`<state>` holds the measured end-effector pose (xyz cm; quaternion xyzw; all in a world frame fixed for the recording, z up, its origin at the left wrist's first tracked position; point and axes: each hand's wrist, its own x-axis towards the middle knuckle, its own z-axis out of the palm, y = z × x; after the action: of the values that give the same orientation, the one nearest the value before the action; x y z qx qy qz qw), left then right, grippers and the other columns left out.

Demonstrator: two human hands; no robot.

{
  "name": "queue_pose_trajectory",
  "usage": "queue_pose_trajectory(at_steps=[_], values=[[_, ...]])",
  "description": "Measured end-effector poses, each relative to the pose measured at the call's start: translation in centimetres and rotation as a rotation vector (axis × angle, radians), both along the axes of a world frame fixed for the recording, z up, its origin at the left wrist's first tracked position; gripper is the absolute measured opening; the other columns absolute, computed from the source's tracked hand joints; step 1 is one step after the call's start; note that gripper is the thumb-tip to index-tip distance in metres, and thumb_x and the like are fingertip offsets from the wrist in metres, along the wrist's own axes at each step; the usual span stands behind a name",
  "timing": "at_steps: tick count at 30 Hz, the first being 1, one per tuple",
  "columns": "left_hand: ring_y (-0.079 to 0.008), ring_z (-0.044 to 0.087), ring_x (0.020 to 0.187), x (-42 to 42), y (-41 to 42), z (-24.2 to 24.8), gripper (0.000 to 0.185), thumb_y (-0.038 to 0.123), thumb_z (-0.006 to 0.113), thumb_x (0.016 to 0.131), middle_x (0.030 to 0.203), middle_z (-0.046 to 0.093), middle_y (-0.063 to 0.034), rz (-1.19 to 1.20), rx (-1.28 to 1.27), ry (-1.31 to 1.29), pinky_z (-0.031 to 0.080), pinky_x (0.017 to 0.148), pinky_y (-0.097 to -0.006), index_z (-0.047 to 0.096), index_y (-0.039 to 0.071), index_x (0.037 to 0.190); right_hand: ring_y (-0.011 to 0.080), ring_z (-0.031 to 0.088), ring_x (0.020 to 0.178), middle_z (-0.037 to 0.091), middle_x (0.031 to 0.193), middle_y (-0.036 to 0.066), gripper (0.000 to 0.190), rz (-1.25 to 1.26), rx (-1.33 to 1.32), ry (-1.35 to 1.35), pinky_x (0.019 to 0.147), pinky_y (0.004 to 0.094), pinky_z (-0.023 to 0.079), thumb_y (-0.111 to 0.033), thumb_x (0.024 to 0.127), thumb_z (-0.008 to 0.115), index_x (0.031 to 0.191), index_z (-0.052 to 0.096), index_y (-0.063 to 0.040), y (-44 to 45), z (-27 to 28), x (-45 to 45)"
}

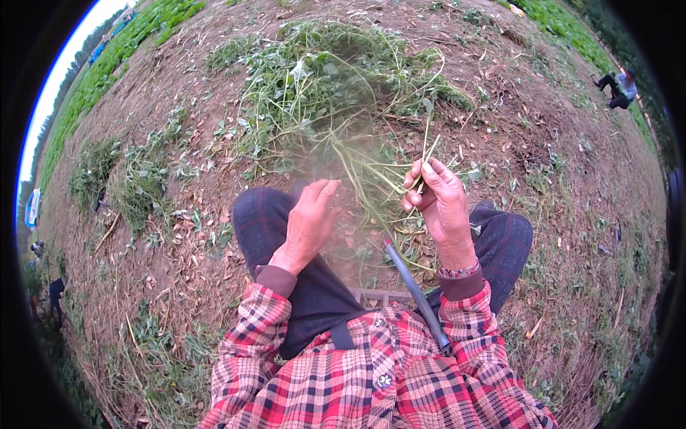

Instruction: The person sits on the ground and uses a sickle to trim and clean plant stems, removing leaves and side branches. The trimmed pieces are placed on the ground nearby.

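Thin green plant stems (427,147) are pinched between the thumb and fingers of my right hand (439,201), above my right knee. My left hand (313,222) is raised over my left knee, palm turned inward; its fingertips are blurred, and whether something is between them cannot be seen. Longer green stems (364,166) spread between the two hands, partly blurred. Beyond them lies a heap of pulled leafy vines (321,80) on the soil. A dark tube with a red tip (412,289) leans across my lap beside my right forearm.
Smaller piles of cut greens (136,187) lie on the leaf-strewn soil (198,268) at the left. Part of a slatted seat (380,295) shows under me. Another person (619,88) sits far off at the upper right. Green crop rows (107,69) border the ground.
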<state>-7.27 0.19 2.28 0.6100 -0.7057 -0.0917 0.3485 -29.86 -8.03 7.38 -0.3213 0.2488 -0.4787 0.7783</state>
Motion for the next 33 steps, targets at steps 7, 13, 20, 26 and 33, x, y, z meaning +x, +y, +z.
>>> queue_pose_trajectory(at_steps=[7,13,20,26,33], values=[[-0.033,0.054,0.107,-3.2,-0.4,3.9,0.047,-0.005,0.067,0.067,0.114,0.058,-0.0136,-0.081,-0.331,0.089,0.045,0.091,-0.0403,0.06,0.003,0.113,0.0124,0.054,0.058,0.06,0.082,0.008,0.02,0.066,-0.044,0.193,0.054,0.0271,0.048,-0.021,0.094,0.053,0.09,0.056,-0.002,1.5,-0.1,1.5],[-0.0325,0.058,0.098,-5.3,-1.4,2.9,0.033,-0.007,0.067,0.063,0.094,0.063,-0.0096,-0.185,-0.317,0.187,0.048,0.082,-0.039,0.062,0.003,0.094,0.0093,0.053,0.059,0.06,0.082,0.006,0.016,0.049,0.013,0.156,0.054,0.026,0.049,-0.018,0.095,0.053,0.095,0.055,-0.002,2.5,-0.5,1.4],[-0.0297,0.06,0.088,-5.4,-0.9,2.4,0.027,-0.007,0.065,0.063,0.085,0.062,-0.0083,-0.221,-0.294,0.105,0.051,0.074,-0.0362,0.063,0.001,0.088,0.0057,0.054,0.053,0.061,0.077,0.004,0.015,-0.06,-0.011,0.314,0.046,0.0222,0.05,-0.016,0.094,0.055,0.089,0.058,-0.001,3.1,-1.6,1.8],[-0.0279,0.06,0.082,-5.3,0.7,2.1,0.025,-0.006,0.063,0.064,0.083,0.063,-0.0082,-0.22,-0.218,0.131,0.05,0.071,-0.0347,0.064,0.001,0.088,0.0062,0.051,0.053,0.059,0.076,0.004,0.014,-0.031,0.005,0.355,0.044,0.0221,0.046,-0.014,0.094,0.053,0.088,0.057,-0.002,3.8,-3.4,2.3],[-0.0287,0.058,0.078,-5.2,2.0,1.1,0.021,-0.006,0.063,0.069,0.081,0.061,-0.0103,-0.201,-0.069,0.246,0.047,0.07,-0.0352,0.063,0.0,0.089,0.0066,0.049,0.056,0.057,0.077,0.004,0.013,-0.021,0.184,0.297,0.047,0.0225,0.046,-0.014,0.094,0.053,0.091,0.057,-0.002,4.3,-5.4,2.8]])
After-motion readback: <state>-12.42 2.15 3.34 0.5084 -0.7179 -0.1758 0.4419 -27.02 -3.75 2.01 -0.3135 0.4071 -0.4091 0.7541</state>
